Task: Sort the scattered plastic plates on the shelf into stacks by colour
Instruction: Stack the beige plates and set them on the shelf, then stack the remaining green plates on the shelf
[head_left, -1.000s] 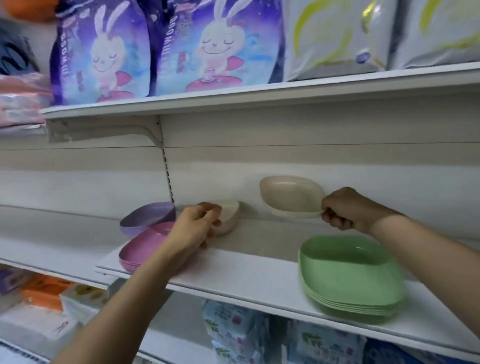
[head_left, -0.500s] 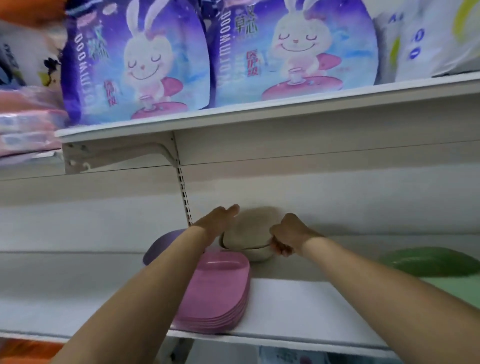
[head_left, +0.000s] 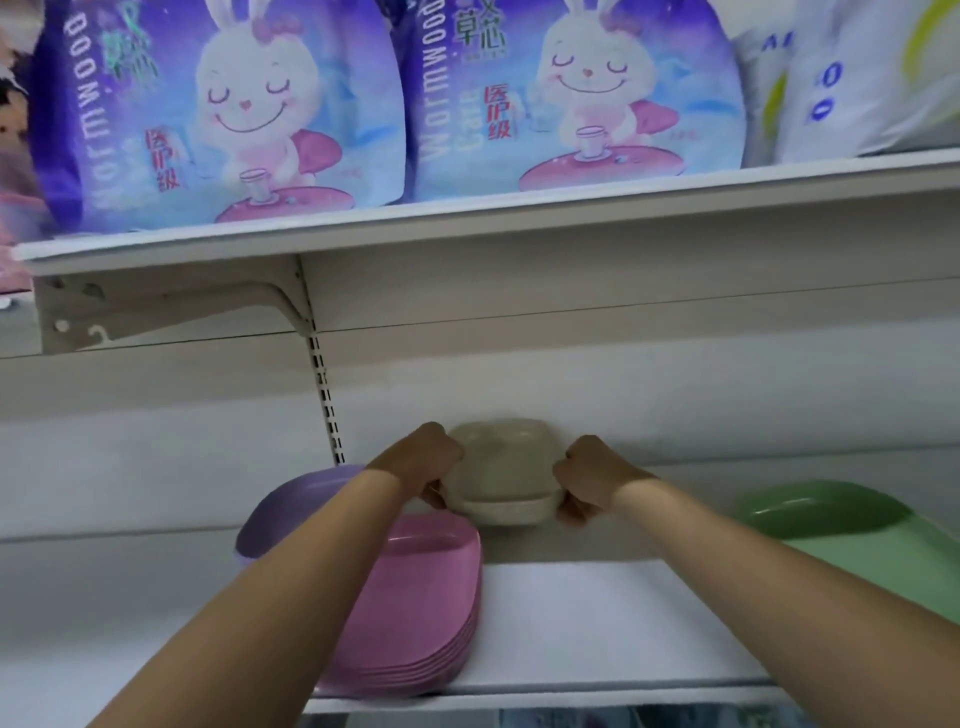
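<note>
Beige plates (head_left: 501, 470) sit stacked at the back of the white shelf (head_left: 597, 629), against the rear panel. My left hand (head_left: 423, 462) grips their left edge and my right hand (head_left: 589, 478) grips their right edge, fingers curled on both. A stack of several pink plates (head_left: 426, 613) lies at the shelf's front, partly under my left forearm. Behind it a purple plate (head_left: 296, 506) shows at the left. Green plates (head_left: 826, 512) lie at the right, partly cut off by the frame and my right forearm.
An upper shelf (head_left: 519, 218) overhangs closely, loaded with purple rabbit-print packs (head_left: 249, 109) and white packs (head_left: 852, 78). A metal bracket (head_left: 171, 306) and slotted upright (head_left: 324, 395) stand at the left behind the plates. Bare shelf surface lies between the pink and green stacks.
My right hand carried a beige plate left and set it onto the beige one at the back. Both hands now grip the beige stack's sides. The view has moved closer and upward.
</note>
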